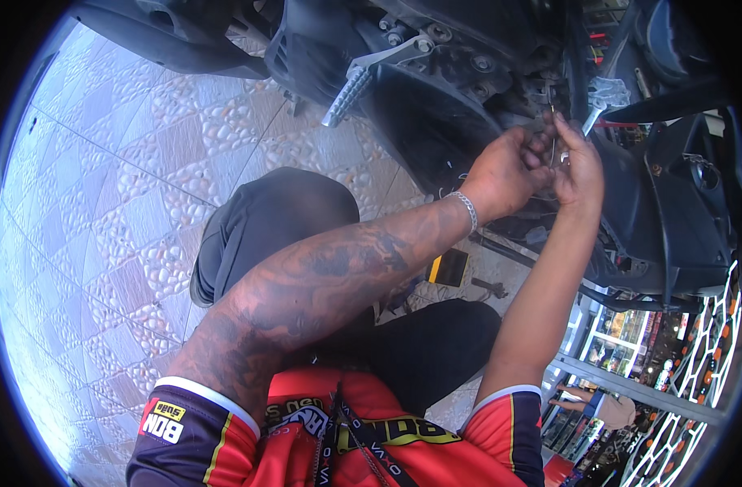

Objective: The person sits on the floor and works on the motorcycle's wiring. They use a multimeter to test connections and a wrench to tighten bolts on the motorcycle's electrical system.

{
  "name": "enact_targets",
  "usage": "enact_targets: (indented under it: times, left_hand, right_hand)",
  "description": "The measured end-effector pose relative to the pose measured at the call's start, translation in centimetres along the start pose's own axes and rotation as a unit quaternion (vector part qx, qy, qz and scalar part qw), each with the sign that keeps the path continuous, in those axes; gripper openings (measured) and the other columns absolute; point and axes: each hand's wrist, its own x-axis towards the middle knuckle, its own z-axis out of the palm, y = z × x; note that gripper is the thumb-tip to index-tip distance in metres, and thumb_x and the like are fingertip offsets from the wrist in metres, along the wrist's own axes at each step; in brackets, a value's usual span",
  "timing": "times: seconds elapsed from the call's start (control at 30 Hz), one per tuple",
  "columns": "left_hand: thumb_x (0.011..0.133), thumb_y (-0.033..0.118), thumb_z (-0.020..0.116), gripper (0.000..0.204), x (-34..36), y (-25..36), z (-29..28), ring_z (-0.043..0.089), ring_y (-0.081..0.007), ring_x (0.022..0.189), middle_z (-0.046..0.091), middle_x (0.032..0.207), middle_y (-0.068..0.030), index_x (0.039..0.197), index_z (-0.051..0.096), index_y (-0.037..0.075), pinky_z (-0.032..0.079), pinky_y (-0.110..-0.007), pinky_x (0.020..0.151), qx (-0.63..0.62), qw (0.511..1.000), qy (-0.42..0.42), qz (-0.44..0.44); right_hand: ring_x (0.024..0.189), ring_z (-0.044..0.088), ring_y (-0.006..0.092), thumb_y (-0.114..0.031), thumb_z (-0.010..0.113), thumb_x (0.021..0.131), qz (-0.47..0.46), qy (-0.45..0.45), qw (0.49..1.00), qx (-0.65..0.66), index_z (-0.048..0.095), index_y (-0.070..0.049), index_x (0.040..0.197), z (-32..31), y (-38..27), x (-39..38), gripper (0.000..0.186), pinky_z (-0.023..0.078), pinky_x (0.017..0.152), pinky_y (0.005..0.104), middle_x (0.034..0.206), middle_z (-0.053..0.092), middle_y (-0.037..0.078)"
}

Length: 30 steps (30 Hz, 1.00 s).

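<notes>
Both of my hands meet in front of the lower side of a dark motorcycle (427, 118). My left hand (509, 172) has its fingers closed in a pinch at a thin, wire-like piece (553, 151). My right hand (580, 162) curls around the same spot, fingertips pressed near the upper part of that piece. Its exact kind is too small to tell, and the fingers hide part of it. Just above the fingertips lie dirty metal parts of the engine area. A silver footpeg (350, 93) on a metal bracket juts out to the left of my hands.
Black plastic panels (663, 211) stand right of my hands. On the tiled floor (144, 162) lie a yellow-and-black box (448, 267) and a metal tool (489, 287), near my bent knees. Another person (606, 408) is at the lower right, by shop shelves.
</notes>
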Motion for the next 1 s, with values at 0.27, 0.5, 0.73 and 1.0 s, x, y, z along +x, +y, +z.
enact_targets:
  times: [0.27, 0.5, 0.73, 1.0]
  left_hand:
    - [0.086, 0.014, 0.080, 0.041, -0.3, -0.1, 0.1, 0.063, -0.0104, 0.085, 0.064, 0.095, -0.0058, 0.115, 0.056, -0.002, 0.053, -0.026, 0.080, 0.022, 1.000, 0.005, 0.014]
    - [0.086, 0.015, 0.080, 0.042, -0.2, -0.3, 0.2, 0.063, -0.0105, 0.084, 0.064, 0.094, -0.0058, 0.115, 0.056, -0.003, 0.054, -0.026, 0.080, 0.011, 1.000, 0.007, 0.013]
    - [0.088, 0.016, 0.077, 0.036, -0.1, -0.5, 0.1, 0.063, -0.0114, 0.084, 0.065, 0.094, -0.0076, 0.113, 0.058, -0.002, 0.054, -0.028, 0.079, 0.011, 1.000, 0.012, 0.016]
    - [0.099, 0.022, 0.063, 0.026, -0.8, -0.7, -0.3, 0.058, -0.0139, 0.069, 0.064, 0.076, -0.0087, 0.093, 0.065, -0.003, 0.049, -0.034, 0.068, 0.056, 0.997, 0.042, 0.019]
  right_hand:
    - [0.073, 0.066, 0.0187, -0.008, 0.067, 0.094, 0.046, -0.021, 0.989, 0.136, 0.065, 0.000, 0.107, -1.2, 1.2, 0.7, 0.016, 0.058, 0.068, 0.0322, 0.101, 0.070, 0.011]
    - [0.079, 0.068, 0.0188, -0.008, 0.066, 0.095, 0.039, -0.031, 0.988, 0.149, 0.063, -0.001, 0.111, -1.2, 1.4, 0.9, 0.018, 0.059, 0.069, 0.0325, 0.109, 0.070, 0.012]
    - [0.089, 0.066, 0.0165, -0.012, 0.067, 0.096, -0.063, 0.035, 0.996, 0.056, 0.062, 0.000, 0.112, 2.1, 2.7, -2.7, 0.021, 0.057, 0.075, 0.0335, 0.106, 0.069, 0.010]
    - [0.081, 0.058, 0.0122, -0.038, 0.056, 0.104, -0.079, 0.134, 0.981, -0.116, 0.061, -0.002, 0.094, 1.9, 2.1, -5.6, 0.038, 0.046, 0.075, 0.0288, 0.086, 0.059, 0.001]
